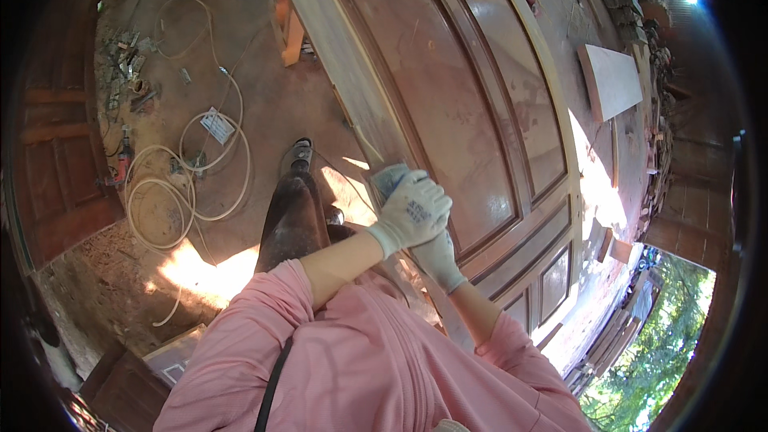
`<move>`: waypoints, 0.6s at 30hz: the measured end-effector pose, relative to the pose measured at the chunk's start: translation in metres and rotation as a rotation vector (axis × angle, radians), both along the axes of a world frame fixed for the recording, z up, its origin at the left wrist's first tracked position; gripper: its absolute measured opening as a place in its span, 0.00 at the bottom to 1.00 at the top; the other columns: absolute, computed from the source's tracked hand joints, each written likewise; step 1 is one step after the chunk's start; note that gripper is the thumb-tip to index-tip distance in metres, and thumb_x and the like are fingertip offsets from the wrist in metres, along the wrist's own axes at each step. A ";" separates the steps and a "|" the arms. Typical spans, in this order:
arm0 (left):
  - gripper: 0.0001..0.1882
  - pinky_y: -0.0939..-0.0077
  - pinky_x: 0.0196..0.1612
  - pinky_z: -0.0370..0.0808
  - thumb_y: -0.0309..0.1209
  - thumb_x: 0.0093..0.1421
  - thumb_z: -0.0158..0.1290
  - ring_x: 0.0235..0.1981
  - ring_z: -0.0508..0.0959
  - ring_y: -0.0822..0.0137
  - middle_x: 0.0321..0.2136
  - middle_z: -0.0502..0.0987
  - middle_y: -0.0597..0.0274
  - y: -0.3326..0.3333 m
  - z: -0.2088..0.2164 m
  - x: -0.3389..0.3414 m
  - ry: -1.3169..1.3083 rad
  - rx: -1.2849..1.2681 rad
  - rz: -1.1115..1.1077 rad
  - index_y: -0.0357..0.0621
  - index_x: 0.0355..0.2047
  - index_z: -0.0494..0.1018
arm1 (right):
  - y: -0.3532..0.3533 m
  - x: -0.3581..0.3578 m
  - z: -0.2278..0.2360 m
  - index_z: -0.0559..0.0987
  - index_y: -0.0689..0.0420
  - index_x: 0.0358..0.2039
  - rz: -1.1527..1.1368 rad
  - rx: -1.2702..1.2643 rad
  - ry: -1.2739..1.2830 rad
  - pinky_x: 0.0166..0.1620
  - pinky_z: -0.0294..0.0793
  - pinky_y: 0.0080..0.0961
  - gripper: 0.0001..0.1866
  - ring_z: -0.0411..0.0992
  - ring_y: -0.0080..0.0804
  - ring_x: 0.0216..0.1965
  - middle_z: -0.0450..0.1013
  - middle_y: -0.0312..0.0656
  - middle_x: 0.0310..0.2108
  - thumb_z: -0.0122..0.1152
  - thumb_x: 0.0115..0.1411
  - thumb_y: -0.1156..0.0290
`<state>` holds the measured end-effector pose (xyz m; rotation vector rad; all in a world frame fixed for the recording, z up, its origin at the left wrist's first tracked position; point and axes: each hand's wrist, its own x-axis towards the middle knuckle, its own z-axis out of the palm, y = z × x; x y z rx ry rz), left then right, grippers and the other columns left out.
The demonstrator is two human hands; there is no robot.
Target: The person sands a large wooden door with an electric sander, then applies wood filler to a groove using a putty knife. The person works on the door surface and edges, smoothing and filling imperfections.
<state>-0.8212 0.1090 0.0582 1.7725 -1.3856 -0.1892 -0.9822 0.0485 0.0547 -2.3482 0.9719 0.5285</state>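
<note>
Both of my hands wear white work gloves and are pressed together at the near long edge of a brown panelled wooden door (448, 56). My left hand (414, 210) lies on top, its fingers bent and closed over what is beneath. My right hand (436, 258) sits under it, its fingers mostly hidden by the left. A small blue-grey piece (387, 179) shows at the front of the hands, against the door's pale edge strip (340, 56). Whether it is a held pad or the coated fingers of a glove, I cannot make out.
An orange support (292, 32) stands beside the door. On the floor to the left lie a coiled pale hose (192, 192), a paper sheet (217, 126) and a red power tool (124, 162). Another brown door (60, 168) stands far left. A pale board (610, 84) is at the right.
</note>
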 end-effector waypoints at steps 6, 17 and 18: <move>0.06 0.58 0.57 0.68 0.38 0.55 0.58 0.37 0.80 0.63 0.28 0.80 0.65 -0.021 -0.011 0.123 -0.089 -0.010 0.161 0.55 0.30 0.81 | -0.031 0.128 -0.026 0.72 0.58 0.59 0.065 -0.035 -0.273 0.48 0.77 0.48 0.34 0.79 0.56 0.46 0.81 0.55 0.42 0.70 0.57 0.53; 0.12 0.56 0.52 0.73 0.42 0.62 0.52 0.40 0.81 0.55 0.33 0.84 0.62 -0.059 -0.040 0.365 -0.282 0.023 0.335 0.52 0.33 0.83 | -0.074 0.397 -0.017 0.75 0.59 0.51 0.025 0.090 -0.258 0.53 0.77 0.48 0.29 0.79 0.55 0.50 0.82 0.54 0.43 0.66 0.59 0.49; 0.12 0.56 0.52 0.73 0.42 0.62 0.52 0.41 0.82 0.55 0.34 0.84 0.62 -0.062 -0.040 0.369 -0.274 0.060 0.337 0.52 0.33 0.83 | -0.077 0.400 -0.017 0.75 0.59 0.52 0.031 0.079 -0.253 0.53 0.77 0.48 0.30 0.79 0.55 0.50 0.82 0.54 0.44 0.66 0.59 0.49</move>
